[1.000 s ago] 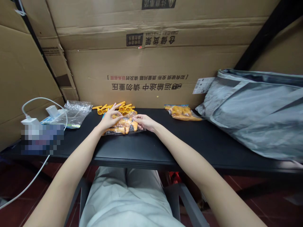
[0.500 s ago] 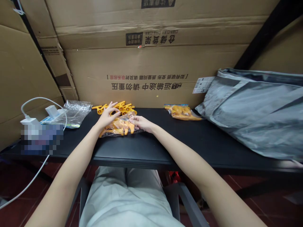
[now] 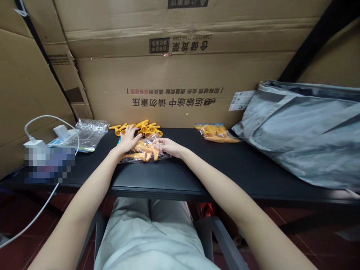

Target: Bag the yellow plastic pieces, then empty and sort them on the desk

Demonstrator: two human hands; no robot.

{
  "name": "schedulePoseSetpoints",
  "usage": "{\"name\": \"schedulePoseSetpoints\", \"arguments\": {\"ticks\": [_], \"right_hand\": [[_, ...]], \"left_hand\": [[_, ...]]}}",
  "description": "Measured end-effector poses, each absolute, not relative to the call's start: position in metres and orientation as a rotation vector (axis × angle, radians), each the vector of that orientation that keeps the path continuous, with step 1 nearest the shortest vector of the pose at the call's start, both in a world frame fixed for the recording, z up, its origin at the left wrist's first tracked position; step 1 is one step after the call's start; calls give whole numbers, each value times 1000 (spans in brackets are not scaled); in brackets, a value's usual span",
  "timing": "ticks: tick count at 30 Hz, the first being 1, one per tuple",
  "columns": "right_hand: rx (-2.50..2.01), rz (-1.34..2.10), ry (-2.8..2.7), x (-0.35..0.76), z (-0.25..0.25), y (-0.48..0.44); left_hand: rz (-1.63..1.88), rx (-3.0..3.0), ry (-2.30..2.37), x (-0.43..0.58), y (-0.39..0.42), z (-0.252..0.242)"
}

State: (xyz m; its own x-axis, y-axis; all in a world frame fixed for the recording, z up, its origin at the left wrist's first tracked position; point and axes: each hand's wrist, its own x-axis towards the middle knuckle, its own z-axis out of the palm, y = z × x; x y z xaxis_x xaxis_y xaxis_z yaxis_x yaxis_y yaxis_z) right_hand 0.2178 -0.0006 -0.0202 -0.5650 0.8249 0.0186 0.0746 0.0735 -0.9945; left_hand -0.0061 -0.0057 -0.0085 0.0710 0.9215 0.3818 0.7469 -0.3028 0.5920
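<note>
A clear plastic bag (image 3: 143,152) with several orange-yellow plastic pieces inside lies flat on the black table in front of me. My left hand (image 3: 128,140) rests over the bag's left part, fingers spread and pointing away from me. At the bag's right edge, my right hand (image 3: 169,146) pinches the plastic film between thumb and fingers. Just beyond the bag sits a loose pile of yellow horn-shaped plastic pieces (image 3: 149,128), close to my left fingertips.
Another filled bag of yellow pieces (image 3: 215,134) lies right of centre. A large grey bag (image 3: 303,135) takes up the right side. On the left are an empty-looking clear bag (image 3: 94,131), a white charger (image 3: 35,144) and its cable. A cardboard wall (image 3: 174,75) stands behind.
My left hand has gone from a thumb-and-finger ring with raised fingers to lying lower with fingers spread. My right hand stays at the bag's right edge.
</note>
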Motion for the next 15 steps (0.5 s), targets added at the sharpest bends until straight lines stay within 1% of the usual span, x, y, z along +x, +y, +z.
{"name": "schedulePoseSetpoints", "arguments": {"ticks": [4,8,12,15], "right_hand": [[-935,1536,-1684,219,-19,0],[-1013,1499,-1598,219,-16,-1],[-989,1510,-1591,220,-13,-1],[-978,1496,-1641,220,-14,0]], "left_hand": [[1171,2031,1681,-2,-3,-14],[1329,1917,1536,3,-3,-15],[1433,1697,1421,5,-2,-12],[1505,1533,1429,0,3,-11]]}}
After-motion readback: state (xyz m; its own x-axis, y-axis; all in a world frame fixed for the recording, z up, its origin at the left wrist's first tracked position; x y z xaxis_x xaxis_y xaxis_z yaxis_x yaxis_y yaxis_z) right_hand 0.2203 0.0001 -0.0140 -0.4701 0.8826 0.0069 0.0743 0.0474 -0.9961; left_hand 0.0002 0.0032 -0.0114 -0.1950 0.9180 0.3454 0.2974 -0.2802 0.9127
